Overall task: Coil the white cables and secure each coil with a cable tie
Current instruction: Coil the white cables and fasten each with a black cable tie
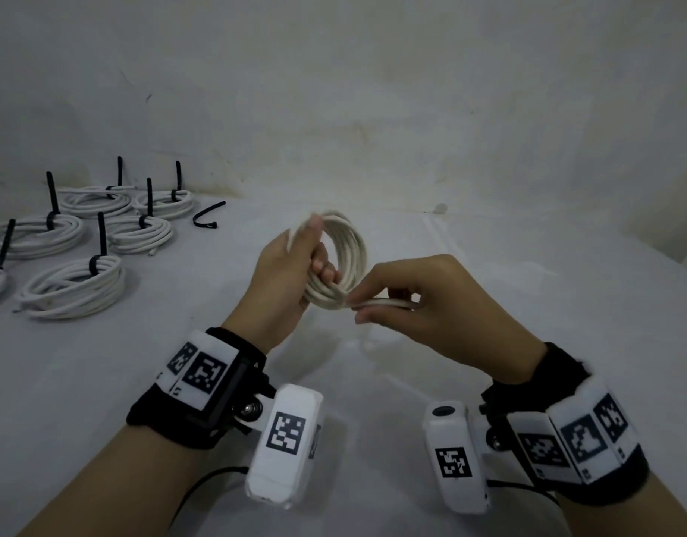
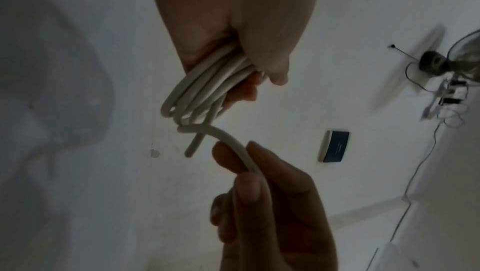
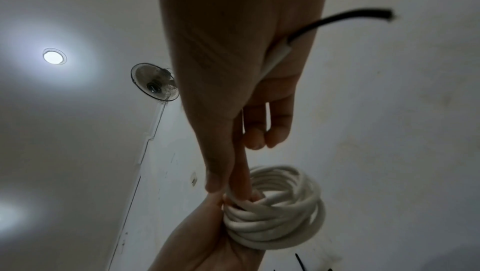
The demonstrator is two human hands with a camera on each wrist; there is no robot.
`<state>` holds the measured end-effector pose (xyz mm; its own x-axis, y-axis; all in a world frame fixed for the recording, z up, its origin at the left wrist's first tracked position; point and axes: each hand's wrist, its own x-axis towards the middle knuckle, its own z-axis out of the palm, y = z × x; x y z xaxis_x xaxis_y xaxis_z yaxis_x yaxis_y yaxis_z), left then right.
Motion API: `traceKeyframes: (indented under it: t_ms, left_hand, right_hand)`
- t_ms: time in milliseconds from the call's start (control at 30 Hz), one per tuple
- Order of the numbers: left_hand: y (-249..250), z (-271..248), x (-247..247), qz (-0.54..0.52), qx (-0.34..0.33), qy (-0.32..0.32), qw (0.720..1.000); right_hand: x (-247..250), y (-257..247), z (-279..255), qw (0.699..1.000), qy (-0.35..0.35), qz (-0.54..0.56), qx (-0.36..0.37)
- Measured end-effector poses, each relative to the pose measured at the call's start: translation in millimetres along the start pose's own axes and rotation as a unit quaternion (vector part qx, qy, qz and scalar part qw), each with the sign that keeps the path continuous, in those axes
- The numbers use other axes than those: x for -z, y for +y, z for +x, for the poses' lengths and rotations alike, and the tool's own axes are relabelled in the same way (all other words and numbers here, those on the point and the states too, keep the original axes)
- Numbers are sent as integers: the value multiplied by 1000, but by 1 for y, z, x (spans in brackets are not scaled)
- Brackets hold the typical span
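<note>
My left hand [image 1: 315,261] grips a coil of white cable [image 1: 349,246] and holds it upright above the white table [image 1: 528,273]. The loops pass through its curled fingers, seen closer in the left wrist view as the coil [image 2: 207,90]. My right hand [image 1: 367,308] pinches the cable's free end [image 1: 388,303] just to the right of the coil's bottom. In the right wrist view the cable runs through the right palm, with its dark tip [image 3: 350,16] sticking out behind, and the coil [image 3: 280,214] sits below the fingers. No tie is on this coil.
Several white coils [image 1: 74,284], each bound with a black cable tie, lie on the table at the far left. One loose black cable tie [image 1: 208,217] lies just right of them. A white wall stands behind the table.
</note>
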<state>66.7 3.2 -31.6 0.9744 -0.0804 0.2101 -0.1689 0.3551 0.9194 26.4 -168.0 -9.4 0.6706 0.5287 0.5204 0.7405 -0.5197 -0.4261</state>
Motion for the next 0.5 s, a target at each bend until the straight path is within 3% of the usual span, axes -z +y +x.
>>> traceKeyframes:
  t_ms: [133, 267, 500]
  left_hand:
    - [-8, -11, -9, 138, 17, -101, 985]
    - [-9, -19, -19, 100, 69, -165, 979]
    - [-6, -18, -16, 21, 104, -167, 980]
  right_hand:
    - [-5, -2, 1, 999, 28, 14, 40]
    - [-1, 2, 2, 996, 83, 13, 32]
    - [1, 14, 1, 985, 171, -30, 23]
